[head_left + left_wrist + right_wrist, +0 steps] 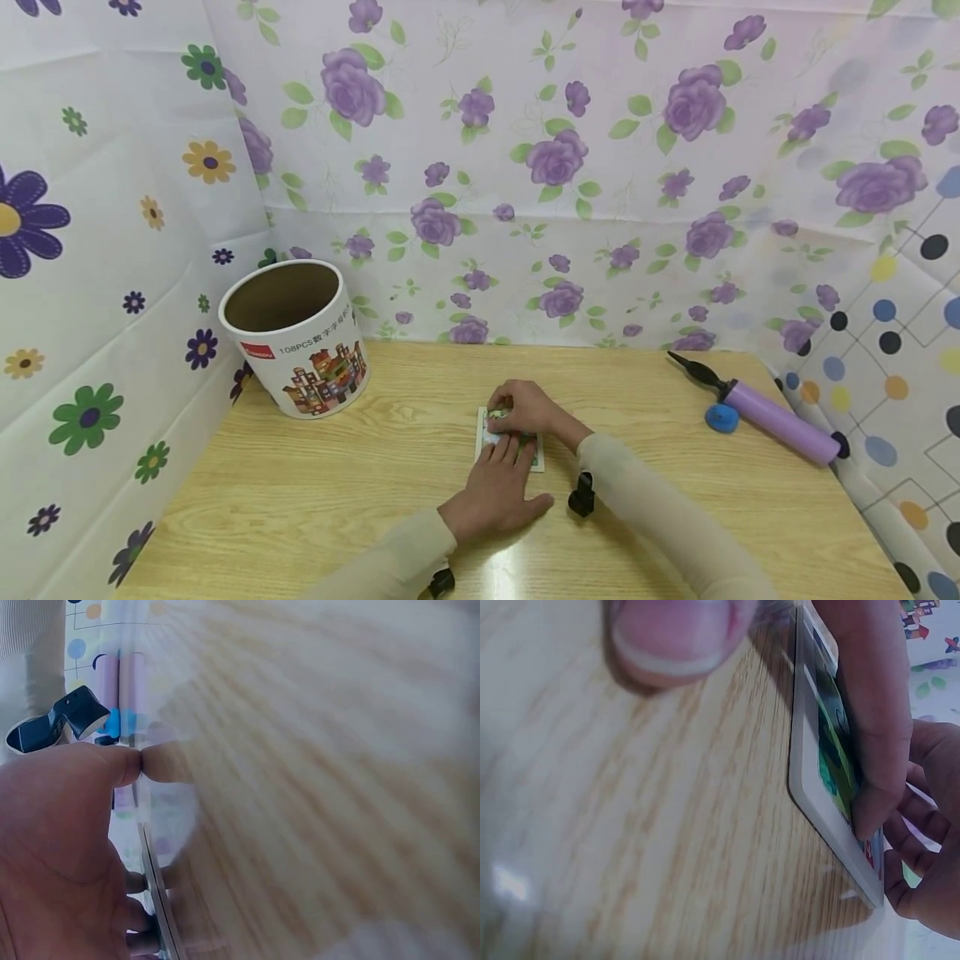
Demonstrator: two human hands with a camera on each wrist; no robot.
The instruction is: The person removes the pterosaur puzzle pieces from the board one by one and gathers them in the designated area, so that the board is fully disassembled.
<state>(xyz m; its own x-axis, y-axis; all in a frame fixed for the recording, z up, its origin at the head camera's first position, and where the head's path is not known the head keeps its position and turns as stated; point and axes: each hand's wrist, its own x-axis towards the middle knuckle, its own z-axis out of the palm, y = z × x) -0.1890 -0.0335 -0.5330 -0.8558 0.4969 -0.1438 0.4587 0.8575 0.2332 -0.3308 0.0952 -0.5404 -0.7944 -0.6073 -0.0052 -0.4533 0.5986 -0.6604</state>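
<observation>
A small puzzle board (538, 458) with a white rim and a coloured picture lies on the table, partly hidden under both hands. My left hand (498, 492) presses on its near part with straight fingers, the thumb spread out to the right. At the board's far left, my right hand (525, 408) has thumb and fingers curled together. They seem to pinch a small coloured puzzle piece (498, 413), mostly covered by the fingers. The right wrist view shows a left finger (877, 750) on the green picture and the curled right hand (934, 832) beyond the board's edge.
A white bucket (330, 367) with printed building blocks stands at the back left. At the right lie a purple hand pump (783, 421) with a black nozzle and a small blue object (722, 418). Flowered cloth (555, 158) hangs behind the wooden table (315, 475).
</observation>
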